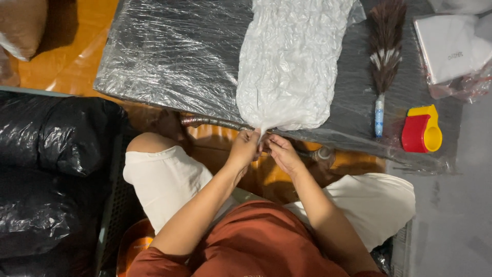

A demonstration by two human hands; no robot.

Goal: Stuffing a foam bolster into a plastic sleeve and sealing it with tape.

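Far left, black sacks (48, 169) piled beside the knee. Left hand (245, 147) closed, fingers pinching the gathered neck of the white bag (289, 66). Right hand (283, 153) just beside it, fingertips pinched on the same twisted neck. Bag lying on the wrapped table (169, 56), neck at the near edge. Farther right, feather duster (384, 56), then red-and-yellow tape dispenser (423, 131).
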